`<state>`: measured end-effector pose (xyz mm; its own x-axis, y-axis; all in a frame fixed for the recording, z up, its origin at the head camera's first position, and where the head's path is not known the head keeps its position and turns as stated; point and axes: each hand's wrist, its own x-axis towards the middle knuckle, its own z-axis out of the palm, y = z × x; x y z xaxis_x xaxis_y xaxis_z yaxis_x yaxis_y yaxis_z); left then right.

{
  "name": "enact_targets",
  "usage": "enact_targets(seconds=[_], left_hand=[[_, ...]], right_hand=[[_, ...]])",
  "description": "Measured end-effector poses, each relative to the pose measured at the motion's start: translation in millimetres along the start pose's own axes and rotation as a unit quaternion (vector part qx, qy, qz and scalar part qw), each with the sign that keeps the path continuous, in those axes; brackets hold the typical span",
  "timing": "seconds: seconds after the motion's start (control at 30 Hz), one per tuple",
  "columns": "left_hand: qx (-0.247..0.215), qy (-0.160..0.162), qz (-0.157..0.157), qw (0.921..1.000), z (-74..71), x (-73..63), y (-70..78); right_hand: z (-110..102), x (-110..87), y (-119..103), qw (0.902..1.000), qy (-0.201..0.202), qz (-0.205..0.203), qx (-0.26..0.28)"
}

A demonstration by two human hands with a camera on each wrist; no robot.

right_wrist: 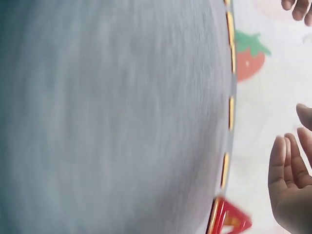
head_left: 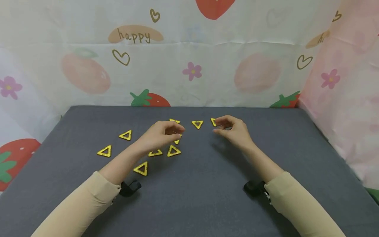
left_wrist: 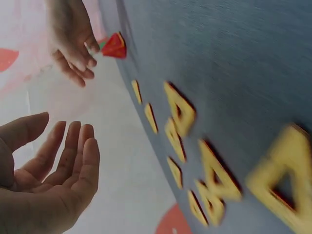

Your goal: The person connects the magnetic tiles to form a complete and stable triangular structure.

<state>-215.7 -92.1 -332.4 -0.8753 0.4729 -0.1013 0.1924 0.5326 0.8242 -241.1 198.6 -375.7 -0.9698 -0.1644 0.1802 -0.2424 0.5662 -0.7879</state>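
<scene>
Several flat yellow triangles with triangular holes lie on the dark grey table, among them one at the front (head_left: 140, 168) and one at the far left (head_left: 105, 151). Over the middle cluster hovers my left hand (head_left: 161, 136), its relaxed fingers holding nothing and partly covering some triangles. My right hand (head_left: 234, 131) hovers at the far right of the row, fingers loosely curved and bare, overlapping the last triangle (head_left: 213, 122). A red, yellow-edged triangular piece (right_wrist: 230, 218) rises from the table in the right wrist view, apart from that hand; in the head view it is hidden.
A printed cloth (head_left: 213, 89) with strawberries, hearts and flowers hangs behind the table and along its sides. The grey tabletop (head_left: 207, 197) stretches in front of the triangles. Black wrist cameras (head_left: 130, 188) sit below both cuffs.
</scene>
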Motion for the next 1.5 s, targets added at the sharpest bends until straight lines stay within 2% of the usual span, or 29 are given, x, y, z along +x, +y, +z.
enact_targets(seconds=[0.2, 0.33, 0.5, 0.63, 0.8, 1.03, 1.33, 1.5], left_hand=[[0.007, 0.009, -0.022, 0.9997, -21.4, -36.4, -28.5], [0.007, 0.006, -0.035, 0.9993, -30.7, -53.6, -47.8], [0.028, -0.020, -0.052, 0.9981, -33.8, -63.0, -67.8], [0.032, -0.043, -0.047, 0.9975, -33.7, -65.1, -78.9], [0.017, -0.060, -0.050, 0.9968, -34.6, -67.1, -83.5], [0.043, -0.069, -0.044, 0.9958, -35.3, -70.3, -87.5], [0.098, -0.045, -0.054, 0.9927, -33.7, -70.6, -83.9], [0.109, -0.035, -0.059, 0.9918, -31.4, -69.9, -80.6]], right_hand=[[25, -2.2, -19, 0.9970, -0.071, -0.002, 0.030], [43, -0.8, -30, 0.9940, -0.106, -0.004, 0.026], [62, 3.2, -41, 0.9877, -0.154, -0.012, 0.026], [77, 7.3, -47, 0.9804, -0.195, -0.021, 0.016], [94, 10.3, -51, 0.9728, -0.228, -0.034, -0.023], [105, 9.1, -52, 0.9709, -0.229, -0.046, -0.052], [107, 9.0, -52, 0.9663, -0.232, -0.071, -0.085], [108, 9.8, -50, 0.9650, -0.232, -0.075, -0.096]])
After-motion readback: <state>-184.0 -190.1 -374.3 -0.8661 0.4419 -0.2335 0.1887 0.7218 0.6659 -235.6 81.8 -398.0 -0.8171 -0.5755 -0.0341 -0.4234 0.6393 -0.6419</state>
